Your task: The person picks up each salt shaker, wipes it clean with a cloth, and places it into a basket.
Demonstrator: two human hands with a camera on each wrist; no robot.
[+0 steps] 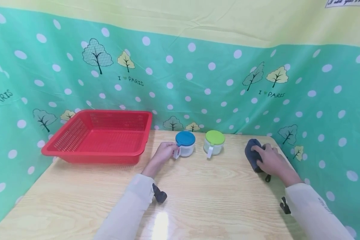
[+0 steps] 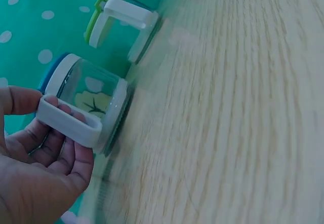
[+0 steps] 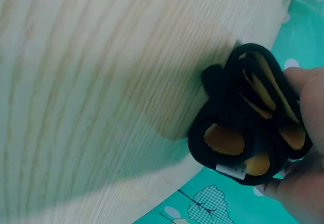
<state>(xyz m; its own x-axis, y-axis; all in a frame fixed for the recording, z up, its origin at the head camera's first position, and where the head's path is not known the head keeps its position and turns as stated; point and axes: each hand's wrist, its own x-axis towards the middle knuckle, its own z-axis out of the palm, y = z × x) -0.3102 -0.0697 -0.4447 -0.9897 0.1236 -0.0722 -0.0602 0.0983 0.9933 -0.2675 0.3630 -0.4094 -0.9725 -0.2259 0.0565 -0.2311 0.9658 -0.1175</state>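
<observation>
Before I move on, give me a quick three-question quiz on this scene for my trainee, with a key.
1. Multiple choice: what does the left hand grip?
a) the table's edge
b) the white handle of the blue-lidded jar
c) the curtain
2. Fill in: in the head view, between the blue-lidded jar and the dark bundle held by the right hand stands another jar, whose lid is ____.
3. True or false: the red basket stands to the right of both jars.

Key: 1. b. 2. Green. 3. False; in the head view the red basket stands left of both.
</observation>
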